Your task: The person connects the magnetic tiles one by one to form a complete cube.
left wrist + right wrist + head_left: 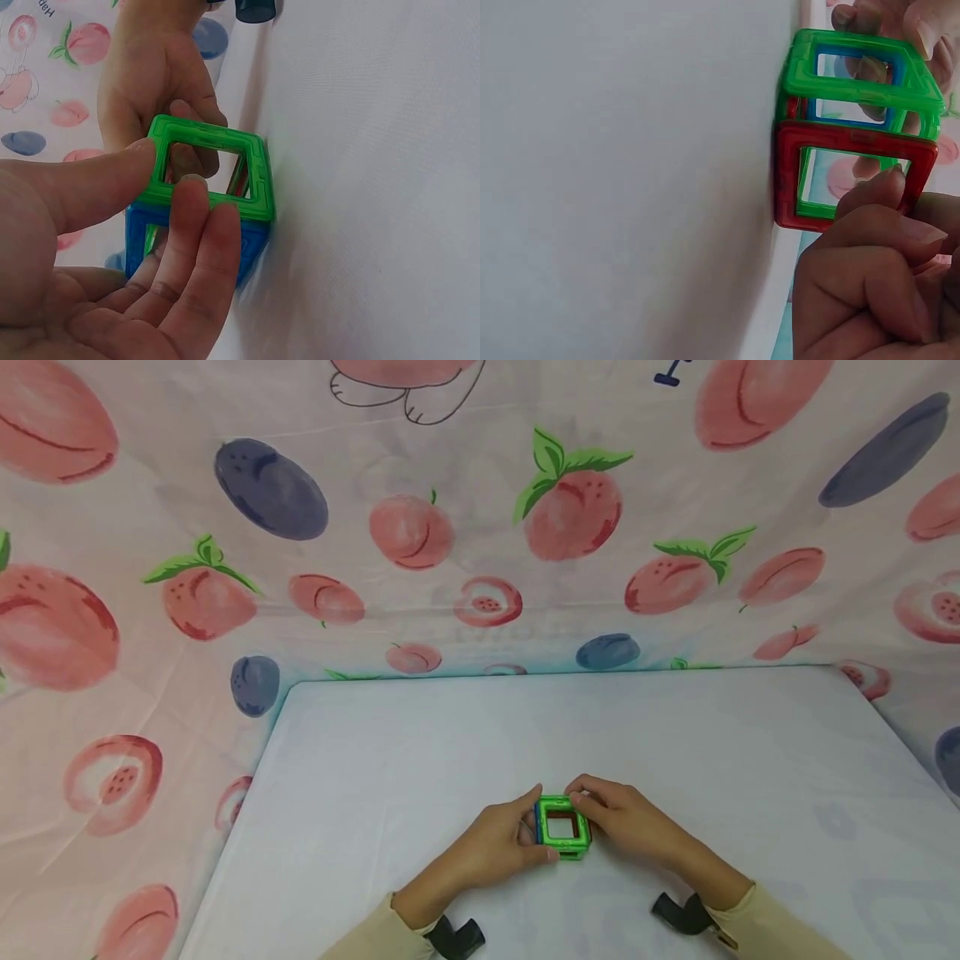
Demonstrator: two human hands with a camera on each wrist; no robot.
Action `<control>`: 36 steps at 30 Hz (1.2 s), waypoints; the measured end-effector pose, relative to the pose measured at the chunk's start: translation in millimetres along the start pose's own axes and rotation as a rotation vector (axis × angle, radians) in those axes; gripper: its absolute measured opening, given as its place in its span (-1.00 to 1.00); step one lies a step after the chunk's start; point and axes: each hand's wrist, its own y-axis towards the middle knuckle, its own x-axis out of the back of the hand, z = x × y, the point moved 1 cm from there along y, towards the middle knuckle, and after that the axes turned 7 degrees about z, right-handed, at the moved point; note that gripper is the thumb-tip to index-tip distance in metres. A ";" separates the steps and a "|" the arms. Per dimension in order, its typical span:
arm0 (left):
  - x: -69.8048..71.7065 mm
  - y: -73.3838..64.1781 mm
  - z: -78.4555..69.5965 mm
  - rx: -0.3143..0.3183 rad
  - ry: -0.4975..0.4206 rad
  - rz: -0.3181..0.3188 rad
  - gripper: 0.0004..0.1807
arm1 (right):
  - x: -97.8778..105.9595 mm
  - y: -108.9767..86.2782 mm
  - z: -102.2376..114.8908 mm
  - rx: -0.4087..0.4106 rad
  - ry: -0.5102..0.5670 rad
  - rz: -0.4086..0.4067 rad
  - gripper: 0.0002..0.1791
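A small cube of magnetic building tiles (567, 843) rests on the white table, each tile an open square frame. Its green top tile (214, 135) and blue left tile (255, 238) show in the left wrist view; a red tile (787, 184) forms the right side. My left hand (487, 843) holds the cube from the left, thumb on the near edge and fingers against the blue side. On the other side, my right hand (637, 822) pinches the upper right edge with thumb and index finger, its remaining fingers curled.
A white-covered table (420, 735) spreads around both hands. Behind it and to the sides hangs a fruit-print cloth (450, 443). Black devices (456, 937) sit at both wrists, by the beige sleeves.
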 end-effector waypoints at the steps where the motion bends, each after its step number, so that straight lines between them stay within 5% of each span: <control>1: 0.2 -0.1 0.2 0.000 -0.002 0.002 -0.02 | 0.3 -0.2 0.6 0.003 0.005 0.004 -0.75; 12: 3.2 -1.1 3.8 0.015 -0.044 0.027 -0.03 | -1.6 1.2 -7.9 0.007 0.248 0.134 -0.62; 36: 1.1 -3.0 4.4 0.028 -0.065 0.040 -0.13 | -6.3 -0.3 -7.3 -0.002 0.266 0.129 -0.58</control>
